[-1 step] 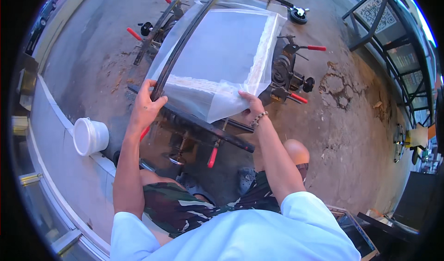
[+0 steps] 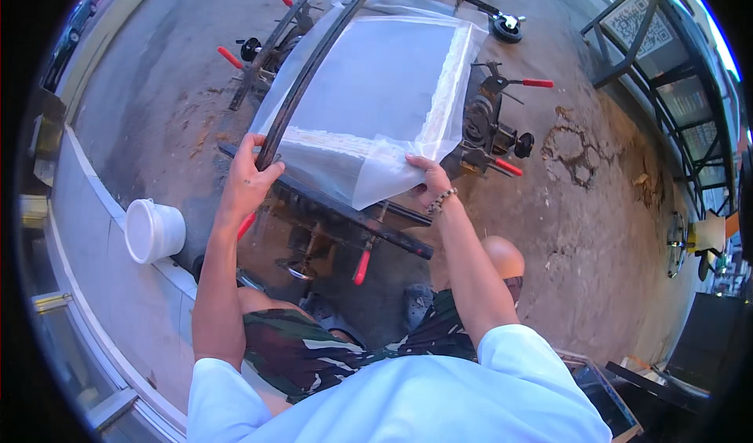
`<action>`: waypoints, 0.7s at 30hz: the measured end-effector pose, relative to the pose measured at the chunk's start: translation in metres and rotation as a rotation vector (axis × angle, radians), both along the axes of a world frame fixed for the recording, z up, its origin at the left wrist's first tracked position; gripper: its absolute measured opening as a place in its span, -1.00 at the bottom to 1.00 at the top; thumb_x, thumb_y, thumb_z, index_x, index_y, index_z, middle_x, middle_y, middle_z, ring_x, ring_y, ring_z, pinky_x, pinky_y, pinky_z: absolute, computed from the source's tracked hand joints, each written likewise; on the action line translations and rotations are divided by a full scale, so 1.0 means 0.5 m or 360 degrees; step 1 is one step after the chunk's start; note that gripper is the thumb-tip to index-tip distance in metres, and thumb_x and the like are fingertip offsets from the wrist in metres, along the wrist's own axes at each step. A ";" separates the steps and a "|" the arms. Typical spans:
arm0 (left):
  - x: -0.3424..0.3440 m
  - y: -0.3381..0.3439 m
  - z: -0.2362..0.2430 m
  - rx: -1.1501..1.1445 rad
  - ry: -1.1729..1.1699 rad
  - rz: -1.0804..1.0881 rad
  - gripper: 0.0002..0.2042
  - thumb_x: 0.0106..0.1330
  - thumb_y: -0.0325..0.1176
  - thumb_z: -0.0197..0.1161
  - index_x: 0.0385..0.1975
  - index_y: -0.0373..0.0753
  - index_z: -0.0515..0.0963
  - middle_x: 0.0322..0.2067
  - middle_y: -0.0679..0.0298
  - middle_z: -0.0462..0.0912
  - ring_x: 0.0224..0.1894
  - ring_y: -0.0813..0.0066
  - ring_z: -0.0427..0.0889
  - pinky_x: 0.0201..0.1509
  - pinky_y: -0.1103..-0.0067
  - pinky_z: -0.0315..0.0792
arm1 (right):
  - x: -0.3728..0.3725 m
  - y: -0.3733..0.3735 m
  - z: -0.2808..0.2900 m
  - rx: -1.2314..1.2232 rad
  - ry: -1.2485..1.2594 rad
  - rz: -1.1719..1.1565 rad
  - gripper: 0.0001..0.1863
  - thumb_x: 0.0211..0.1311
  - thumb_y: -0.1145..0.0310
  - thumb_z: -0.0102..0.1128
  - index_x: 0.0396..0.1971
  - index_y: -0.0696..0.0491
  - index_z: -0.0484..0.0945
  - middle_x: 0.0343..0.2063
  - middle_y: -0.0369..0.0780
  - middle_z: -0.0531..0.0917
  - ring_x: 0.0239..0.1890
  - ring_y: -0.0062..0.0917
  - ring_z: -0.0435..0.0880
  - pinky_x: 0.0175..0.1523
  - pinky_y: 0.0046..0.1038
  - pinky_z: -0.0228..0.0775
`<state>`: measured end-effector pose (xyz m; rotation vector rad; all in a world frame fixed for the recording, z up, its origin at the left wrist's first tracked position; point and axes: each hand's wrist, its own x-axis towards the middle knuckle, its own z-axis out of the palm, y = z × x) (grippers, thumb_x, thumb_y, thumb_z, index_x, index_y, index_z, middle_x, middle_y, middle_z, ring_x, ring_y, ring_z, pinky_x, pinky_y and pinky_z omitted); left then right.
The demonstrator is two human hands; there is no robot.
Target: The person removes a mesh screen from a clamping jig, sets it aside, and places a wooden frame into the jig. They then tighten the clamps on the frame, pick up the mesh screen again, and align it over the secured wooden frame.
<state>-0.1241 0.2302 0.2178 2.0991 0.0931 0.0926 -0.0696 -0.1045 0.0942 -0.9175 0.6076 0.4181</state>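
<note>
A translucent white mesh sheet lies over a rectangular frame with rough white edges, on a dark metal stand with clamps. My left hand is closed around the near end of a long dark bar, which runs slantwise across the sheet's left side. At the sheet's near right corner, my right hand pinches the loose mesh edge, its thumb on top and its other fingers partly hidden. Just in front of both hands runs a dark crossbar. A red-handled lever hangs below it.
Red-handled clamps and black knobs stick out at the stand's sides. A caster wheel shows at its far right corner. To the left, a white bucket stands by a low ledge. A black metal rack is at far right.
</note>
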 end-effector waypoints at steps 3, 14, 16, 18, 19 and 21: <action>-0.003 0.040 -0.012 -0.0141 0.0093 -0.0017 -0.64 0.15 -0.48 0.28 -0.08 -0.28 0.32 -0.40 0.32 0.54 -0.40 0.66 0.44 -0.34 0.65 0.30 | 0.022 0.009 0.052 -0.0136 -0.0139 0.0078 -0.61 0.03 0.41 0.35 -0.12 0.17 0.46 -0.34 -0.24 0.62 -0.34 -0.47 0.65 -0.24 -0.44 0.57; -0.035 0.093 -0.007 -0.0274 0.0037 0.0068 -0.65 0.13 -0.45 0.28 -0.11 -0.31 0.34 -0.43 0.30 0.53 -0.39 0.63 0.46 -0.29 0.62 0.35 | 0.086 0.021 0.129 -0.0067 -0.0235 0.0176 -0.52 0.03 0.46 0.26 0.00 0.16 0.36 -0.23 -0.17 0.56 -0.20 -0.32 0.61 -0.06 -0.22 0.54; -0.030 0.090 -0.005 -0.0261 -0.0019 0.0084 -0.67 0.12 -0.44 0.28 -0.14 -0.31 0.35 -0.47 0.32 0.53 -0.43 0.64 0.44 -0.32 0.61 0.34 | 0.071 -0.018 0.041 0.0299 -0.0337 0.0058 -0.43 0.09 0.44 0.18 0.10 0.28 0.24 0.00 0.00 0.49 0.09 -0.16 0.48 0.28 -0.11 0.28; -0.034 0.115 -0.021 -0.0157 -0.0034 0.0146 -0.66 0.11 -0.43 0.29 -0.14 -0.31 0.36 -0.47 0.32 0.53 -0.44 0.64 0.43 -0.33 0.62 0.33 | 0.041 0.000 0.039 0.0447 -0.0262 0.0125 -0.45 0.07 0.46 0.19 0.08 0.27 0.26 0.00 -0.02 0.50 0.08 -0.18 0.49 0.28 -0.13 0.28; -0.032 0.115 -0.021 -0.0211 0.0017 0.0152 -0.65 0.11 -0.43 0.30 -0.14 -0.31 0.36 -0.47 0.32 0.53 -0.44 0.64 0.43 -0.33 0.62 0.32 | 0.035 -0.003 0.041 0.0504 -0.0230 0.0140 -0.46 0.07 0.47 0.19 0.08 0.26 0.27 0.00 -0.03 0.50 0.08 -0.19 0.49 0.28 -0.13 0.28; -0.029 0.110 -0.020 -0.0322 0.0118 0.0163 -0.64 0.11 -0.42 0.31 -0.13 -0.31 0.36 -0.46 0.32 0.52 -0.44 0.64 0.42 -0.35 0.62 0.31 | 0.039 -0.003 0.044 0.0455 -0.0239 0.0107 -0.50 0.05 0.47 0.21 0.02 0.24 0.31 -0.05 -0.05 0.52 0.03 -0.21 0.52 0.23 -0.16 0.32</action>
